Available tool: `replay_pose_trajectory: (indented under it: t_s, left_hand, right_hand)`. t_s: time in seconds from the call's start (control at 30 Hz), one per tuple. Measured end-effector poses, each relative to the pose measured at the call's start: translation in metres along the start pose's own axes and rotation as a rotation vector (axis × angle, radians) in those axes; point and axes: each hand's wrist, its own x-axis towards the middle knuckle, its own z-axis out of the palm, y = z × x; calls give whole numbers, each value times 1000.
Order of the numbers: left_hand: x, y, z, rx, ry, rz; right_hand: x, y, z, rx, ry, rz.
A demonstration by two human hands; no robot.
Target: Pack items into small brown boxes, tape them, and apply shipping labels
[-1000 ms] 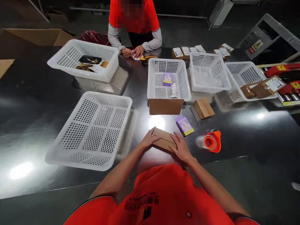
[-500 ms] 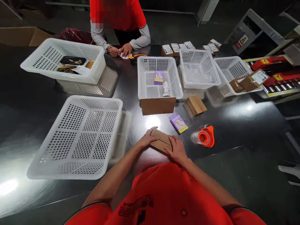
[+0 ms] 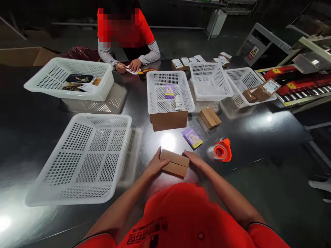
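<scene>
A small brown cardboard box point(image 3: 174, 168) lies in front of me, its top flaps meeting along a narrow seam. My left hand point(image 3: 156, 162) grips its left end, thumb over the top and fingers along the side. At the far right corner, my right hand point(image 3: 193, 158) is stretched out, fingers extended beside the box; whether they touch it I cannot tell. Just beyond the box is a flat purple and yellow carton point(image 3: 192, 138). To the right of my right hand stands an orange tape dispenser point(image 3: 226, 150) with a roll of clear tape.
A large white basket point(image 3: 128, 121) stands on the left. Ahead, another basket point(image 3: 190, 100) holds a purple carton and a white bottle. A closed cardboard box point(image 3: 210, 118) sits right of it. Across the table, a person point(image 3: 144, 34) handles paper. A roller conveyor point(image 3: 307, 91) is at right.
My right hand has slid off the box's top to its right side, uncovering the flaps. My left hand stays on the left end. The whole view has shifted slightly.
</scene>
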Motion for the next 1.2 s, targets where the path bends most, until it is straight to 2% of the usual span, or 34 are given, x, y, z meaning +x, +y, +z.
replay_pose_trajectory:
  t_s: [0.1, 0.17, 0.2, 0.3, 0.37, 0.47, 0.57, 0.63, 0.67, 0.77, 0.87, 0.93, 0.97, 1.03, 1.07, 1.13, 1.2]
  left_hand:
    - [-18, -12, 1, 140, 4, -51]
    - [-25, -20, 2, 149, 34, 5]
    - [-26, -24, 1, 128, 64, 76]
    - [-17, -37, -6, 53, 127, 325]
    - [-6, -47, -17, 50, 109, 369]
    - [6, -57, -38, -6, 152, 254]
    - [4, -55, -54, -178, 354, 101]
    - [-3, -46, -54, -288, 417, 49]
    - [-5, -39, -51, -332, 394, 52]
    - [-6, -21, -33, -364, 225, 120]
    - [5, -13, -18, -230, 191, 177]
    - [13, -14, -15, -136, 200, 196]
    - [16, -14, -14, -101, 194, 207]
    - [21, -14, -14, -60, 170, 222]
    - [23, -12, -14, -60, 154, 224]
    - [25, -7, -12, -82, 114, 229]
    - [26, -1, -9, -119, 71, 235]
  right_hand:
    - [-10, -5, 1, 27, -85, 17]
    - [-20, -9, 0, 9, -32, -28]
    - [-25, -12, -1, -38, 25, -88]
    - [-37, -19, 5, -359, 149, -327]
    - [-43, -22, 16, -588, 177, -422]
    - [-49, -22, 36, -783, 262, -541]
    - [-54, -18, 50, -893, 314, -695]
    - [-54, -13, 58, -939, 315, -721]
    - [-54, -11, 62, -956, 290, -725]
    - [-48, -8, 71, -971, 145, -763]
    - [-39, -12, 62, -867, 72, -809]
    - [-29, -17, 40, -772, 173, -735]
    - [-23, -20, 26, -754, 269, -642]
    - [-8, -23, -4, -804, 453, -363]
    - [0, -23, -18, -859, 492, -230]
    - [15, -20, -40, -956, 462, -62]
    - [27, -16, -54, -982, 407, -17]
